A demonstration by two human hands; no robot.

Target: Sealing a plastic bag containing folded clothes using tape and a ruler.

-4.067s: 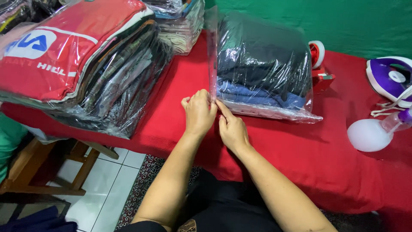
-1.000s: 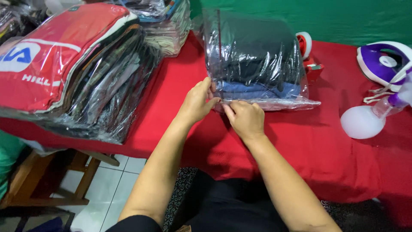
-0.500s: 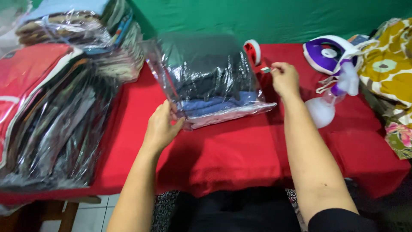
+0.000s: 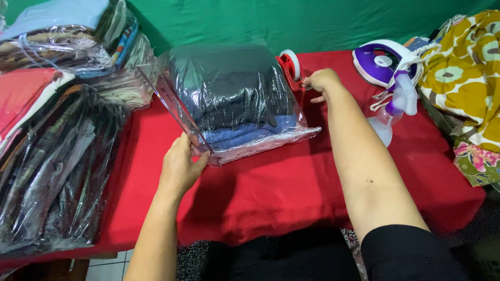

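Stacks [image 4: 47, 130]: we list bagged clothes along the table's left edge, leaning toward the front; a nudge could slide them off.

Left hand [image 4: 179, 166]: our fingers pinch the near left corner of the bag [image 4: 234, 99], holding its flap folded. If we ease off, we judge the flap springs open.

Bag: clear plastic, dark and blue folded clothes inside, mid-table on the red cloth [image 4: 271, 192].

Tape [image 4: 289, 62]: red dispenser, just behind the bag's right side.

Right hand [image 4: 323, 83]: fingers curled at the dispenser, seemingly on the tape end; we cannot tell for sure. A hard pull may drag it over.

Iron [image 4: 380, 62], spray bottle [image 4: 393, 112]: near the right edge; our elbow could tip the bottle.
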